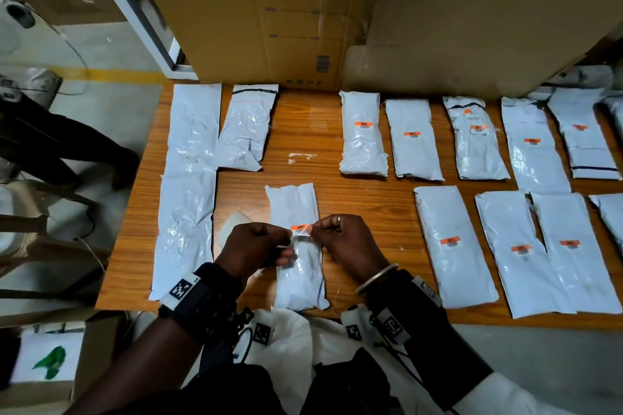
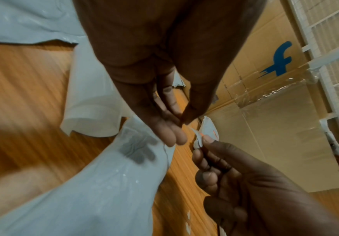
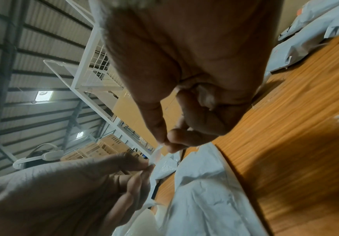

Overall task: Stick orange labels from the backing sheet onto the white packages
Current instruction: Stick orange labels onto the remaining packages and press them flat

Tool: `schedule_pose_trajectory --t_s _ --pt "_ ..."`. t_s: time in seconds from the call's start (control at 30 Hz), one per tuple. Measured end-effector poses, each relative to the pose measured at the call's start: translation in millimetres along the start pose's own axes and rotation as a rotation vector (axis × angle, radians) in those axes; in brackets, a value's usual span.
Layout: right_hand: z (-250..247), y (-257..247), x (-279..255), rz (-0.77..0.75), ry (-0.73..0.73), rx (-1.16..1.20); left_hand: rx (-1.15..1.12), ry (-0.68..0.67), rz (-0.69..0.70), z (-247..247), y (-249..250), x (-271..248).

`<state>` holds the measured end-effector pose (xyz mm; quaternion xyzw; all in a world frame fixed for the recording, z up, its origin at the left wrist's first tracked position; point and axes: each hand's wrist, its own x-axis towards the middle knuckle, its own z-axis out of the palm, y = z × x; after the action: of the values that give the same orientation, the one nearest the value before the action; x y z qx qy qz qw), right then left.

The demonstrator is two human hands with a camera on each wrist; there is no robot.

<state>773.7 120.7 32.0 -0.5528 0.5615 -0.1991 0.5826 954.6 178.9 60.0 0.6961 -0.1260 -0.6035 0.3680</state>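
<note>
Both hands are working over the white package (image 1: 298,246) right under them: my left hand (image 1: 254,246) is pinching one end of the orange label (image 1: 301,229), my right hand (image 1: 349,242) is pinching the other, so it is hanging taut just above the plastic, probably to land flat. Backing sheet (image 1: 232,224) is lying just beyond the left hand. Labelled packages (image 1: 451,242) are sitting well right of the right hand; bare table (image 1: 364,212) is leaving room between. Table edge is running close below both wrists.
</note>
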Motion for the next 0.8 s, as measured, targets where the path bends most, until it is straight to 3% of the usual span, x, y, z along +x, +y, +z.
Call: schedule_pose_trajectory --t_s 0.47,0.8 --pt "17.7 22.5 9.6 0.043 -0.069 -0.271 0.040 -0.019 -0.135 -18.0 -32.1 16.0" --pt "14.6 24.6 4.2 -0.015 -0.056 -0.206 0.051 0.042 -0.090 -17.7 -23.8 14.4"
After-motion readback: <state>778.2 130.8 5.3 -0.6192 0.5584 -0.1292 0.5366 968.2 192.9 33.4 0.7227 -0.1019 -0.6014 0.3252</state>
